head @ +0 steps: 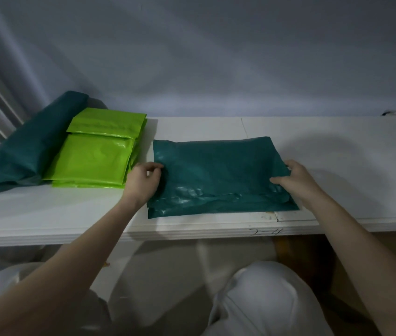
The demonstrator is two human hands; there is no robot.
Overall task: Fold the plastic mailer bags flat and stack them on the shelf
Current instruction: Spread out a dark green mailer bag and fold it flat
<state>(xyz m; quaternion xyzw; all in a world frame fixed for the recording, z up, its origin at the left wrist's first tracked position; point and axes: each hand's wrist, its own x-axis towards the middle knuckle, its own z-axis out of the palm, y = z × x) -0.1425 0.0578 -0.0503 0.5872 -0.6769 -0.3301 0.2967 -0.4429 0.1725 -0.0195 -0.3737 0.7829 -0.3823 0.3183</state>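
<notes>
Left hand (143, 183) and right hand (296, 178) pinch opposite edges of the dark green mailer (216, 175) at the shelf (337, 154) front edge; folded lime stack (95, 154) is placed, teal pile (17, 151) apparently remains.

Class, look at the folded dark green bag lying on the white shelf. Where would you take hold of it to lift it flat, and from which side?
Probably by its two short side edges, coming from left and right, as the left hand and right hand do. The dark green bag lies flat, wide and floppy on the shelf; one grip would let it sag.

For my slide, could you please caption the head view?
Both hands grip a dark green mailer beside stacked lime mailers.
</notes>
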